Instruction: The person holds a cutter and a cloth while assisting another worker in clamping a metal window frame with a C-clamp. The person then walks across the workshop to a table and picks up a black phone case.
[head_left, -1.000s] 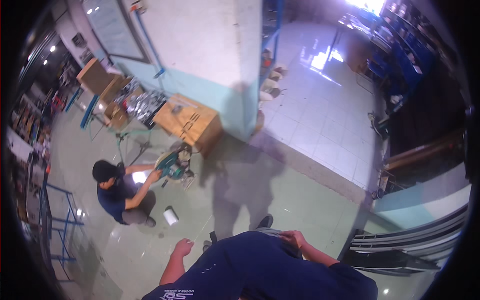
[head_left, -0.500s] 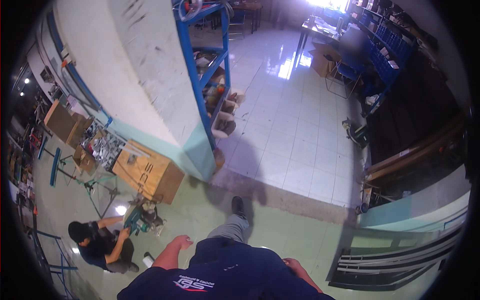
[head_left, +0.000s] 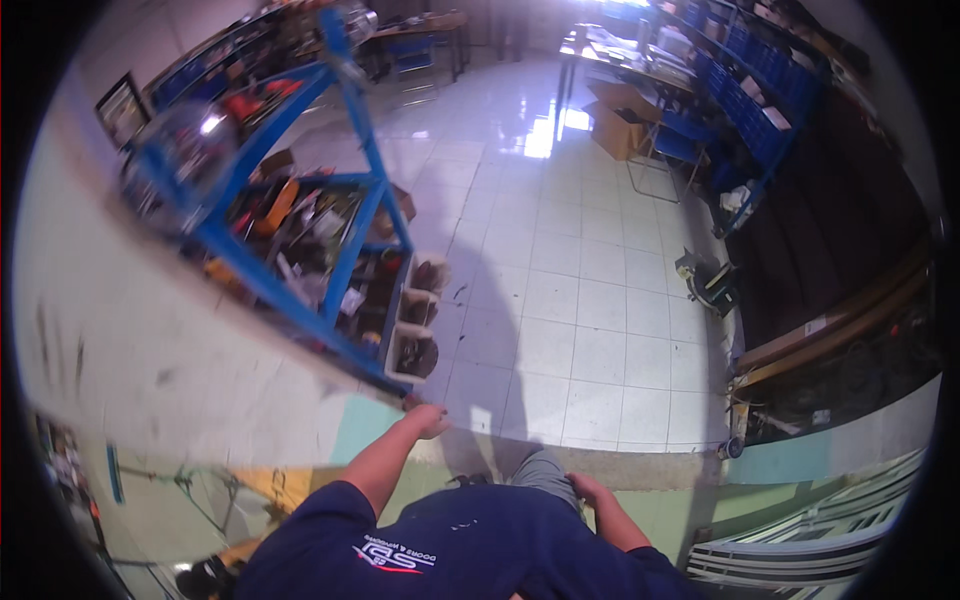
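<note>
My left hand swings out ahead of my body, above the strip where the green floor meets the white tiles. Its fingers are loosely bent and apart, and nothing shows in them. Just beyond it stands the lower end of a blue metal shelf rack, with open-topped bins along its side; hand and rack look apart. My right hand hangs low by my grey trouser leg. Its fingers are partly hidden, and I see nothing held there.
White tiles stretch ahead past a raised sill. On the right are a green machine, a blue folding chair, a cardboard box and stacked metal profiles. A pale wall borders the left.
I have moved forward to the sill, and the view has turned left, bringing the rack's contents into sight. My left hand has swung forward. The person crouching at a saw is now mostly out of view.
</note>
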